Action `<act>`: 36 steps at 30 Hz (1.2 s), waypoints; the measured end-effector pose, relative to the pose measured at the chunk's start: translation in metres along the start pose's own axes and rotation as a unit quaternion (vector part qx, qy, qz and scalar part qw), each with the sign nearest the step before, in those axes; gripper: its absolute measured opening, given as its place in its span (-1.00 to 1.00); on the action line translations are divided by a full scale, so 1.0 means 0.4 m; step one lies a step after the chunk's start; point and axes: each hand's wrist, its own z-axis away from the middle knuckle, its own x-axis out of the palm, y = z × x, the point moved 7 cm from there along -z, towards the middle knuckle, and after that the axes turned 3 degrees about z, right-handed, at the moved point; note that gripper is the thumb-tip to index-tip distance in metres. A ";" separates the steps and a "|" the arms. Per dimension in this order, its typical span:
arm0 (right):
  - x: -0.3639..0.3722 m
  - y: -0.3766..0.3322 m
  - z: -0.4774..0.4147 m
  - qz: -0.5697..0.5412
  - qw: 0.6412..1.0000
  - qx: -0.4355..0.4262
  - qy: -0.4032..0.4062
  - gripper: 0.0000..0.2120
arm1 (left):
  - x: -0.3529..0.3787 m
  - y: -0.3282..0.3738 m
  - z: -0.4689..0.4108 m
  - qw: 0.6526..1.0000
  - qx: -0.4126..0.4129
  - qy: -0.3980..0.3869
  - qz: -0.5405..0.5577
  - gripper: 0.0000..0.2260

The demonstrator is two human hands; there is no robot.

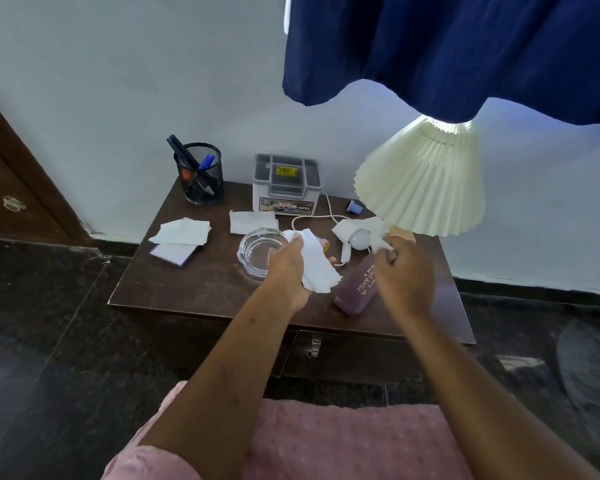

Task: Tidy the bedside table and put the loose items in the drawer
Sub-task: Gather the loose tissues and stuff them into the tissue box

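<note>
A dark wooden bedside table (201, 282) carries loose white tissues. My left hand (286, 271) grips a crumpled tissue (317, 268) over the table's middle, beside a glass ashtray (257, 251). My right hand (404, 275) pinches the edge of another tissue (360, 226) that lies around a white bulb (360, 239) near the lamp. A purple spectacle case (357, 289) lies between my hands. More tissues rest at the left (182, 232) and at the back (251, 221). The drawer (354, 358) below the tabletop is shut.
A mesh pen holder (199, 174) and a grey organiser box (286, 185) stand at the back. A pleated cream lamp shade (423, 181) leans over the right side. A notepad (173, 254) lies under the left tissues. A blue curtain (447, 53) hangs above.
</note>
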 end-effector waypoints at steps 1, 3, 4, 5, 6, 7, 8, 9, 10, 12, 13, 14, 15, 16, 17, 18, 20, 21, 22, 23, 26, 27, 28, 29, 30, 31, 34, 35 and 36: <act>-0.004 -0.054 0.026 -0.022 0.999 -0.049 0.011 -0.72 | -0.003 0.000 0.002 1.000 0.001 0.004 -0.002 -0.68; 0.006 -0.153 0.078 0.016 0.985 -0.171 0.016 -0.72 | -0.008 -0.002 -0.001 1.000 -0.007 0.008 -0.003 -0.66; 0.021 -0.188 0.101 0.059 0.972 -0.225 0.010 -0.72 | -0.013 -0.004 -0.002 1.000 -0.017 0.012 -0.002 -0.64; 0.036 -0.213 0.118 0.093 0.959 -0.266 0.007 -0.71 | -0.015 -0.005 -0.004 1.000 -0.028 0.009 0.003 -0.58; 0.051 -0.227 0.130 0.118 0.950 -0.290 0.000 -0.70 | -0.019 -0.003 -0.012 0.999 -0.033 0.002 0.010 -0.52; 0.063 -0.235 0.139 0.135 0.943 -0.303 -0.008 -0.67 | -0.018 0.002 -0.014 0.999 -0.037 -0.013 0.021 -0.46; 0.070 -0.240 0.144 0.150 0.940 -0.306 -0.015 -0.66 | -0.017 0.007 -0.016 0.998 -0.040 -0.027 0.028 -0.42; 0.076 -0.241 0.144 0.159 0.938 -0.308 -0.018 -0.65 | -0.018 0.013 -0.013 0.998 -0.041 -0.036 0.032 -0.41; 0.081 -0.240 0.144 0.160 0.936 -0.314 -0.020 -0.65 | -0.018 0.019 -0.015 0.998 -0.037 -0.044 0.033 -0.43; 0.087 -0.238 0.139 0.122 0.939 -0.318 -0.044 -0.61 | -0.023 0.028 -0.016 0.998 -0.029 -0.044 0.017 -0.52; 0.092 -0.233 0.134 0.082 0.944 -0.310 -0.075 -0.59 | -0.028 0.030 -0.017 0.999 -0.024 -0.035 0.008 -0.59; 0.097 -0.224 0.125 0.036 0.948 -0.295 -0.113 -0.55 | -0.031 0.030 -0.019 0.999 -0.023 -0.032 0.005 -0.65; 0.102 -0.214 0.114 -0.010 0.948 -0.283 -0.145 -0.52 | -0.038 0.032 -0.024 1.000 -0.021 -0.022 0.004 -0.67; 0.103 -0.204 0.099 -0.053 0.947 -0.275 -0.160 -0.48 | -0.046 0.039 -0.032 1.000 -0.011 -0.014 -0.002 -0.72; 0.104 -0.192 0.077 -0.085 0.947 -0.267 -0.161 -0.48 | -0.051 0.049 -0.034 1.000 0.004 -0.006 -0.012 -0.78; 0.104 -0.176 0.049 -0.096 0.951 -0.252 -0.154 -0.51 | -0.060 0.056 -0.035 1.000 0.014 0.004 -0.020 -0.82; 0.116 -0.139 -0.010 -0.039 0.964 -0.226 -0.138 -0.55 | -0.072 0.064 -0.038 0.999 0.018 0.023 -0.026 -0.89; 0.130 -0.117 -0.032 0.029 0.965 -0.221 -0.141 -0.56 | -0.077 0.064 -0.043 0.999 0.015 0.029 -0.021 -0.94; 0.151 -0.090 -0.047 0.110 0.958 -0.214 -0.157 -0.58 | -0.081 0.065 -0.046 0.999 0.012 0.032 -0.015 -0.92; 0.172 -0.062 -0.056 0.182 0.945 -0.206 -0.176 -0.62 | -0.086 0.064 -0.049 0.999 0.009 0.037 -0.014 -0.86; 0.216 -0.009 -0.065 0.284 0.913 -0.201 -0.214 -0.61 | -0.096 0.061 -0.059 0.998 0.017 0.050 -0.020 -0.69; 0.225 -0.008 -0.067 0.297 0.906 -0.205 -0.219 -0.60 | -0.098 0.063 -0.062 0.998 0.023 0.053 -0.023 -0.68; 0.231 -0.014 -0.070 0.309 0.900 -0.211 -0.222 -0.60 | -0.101 0.065 -0.067 0.998 0.031 0.057 -0.025 -0.68; 0.238 -0.021 -0.073 0.320 0.895 -0.215 -0.225 -0.62 | -0.104 0.068 -0.073 0.997 0.039 0.061 -0.026 -0.67; 0.243 -0.027 -0.077 0.331 0.891 -0.215 -0.227 -0.62 | -0.107 0.069 -0.077 0.996 0.043 0.065 -0.029 -0.66; 0.248 -0.029 -0.080 0.340 0.888 -0.209 -0.229 -0.63 | -0.109 0.072 -0.079 0.996 0.046 0.070 -0.037 -0.66; 0.259 -0.028 -0.080 0.358 0.882 -0.192 -0.239 -0.62 | -0.112 0.076 -0.077 0.993 0.059 0.076 -0.064 -0.69; 0.260 -0.029 -0.079 0.363 0.880 -0.191 -0.241 -0.61 | -0.112 0.077 -0.077 0.993 0.062 0.072 -0.067 -0.69; 0.258 -0.031 -0.080 0.366 0.879 -0.189 -0.240 -0.59 | -0.111 0.077 -0.076 0.994 0.064 0.066 -0.066 -0.69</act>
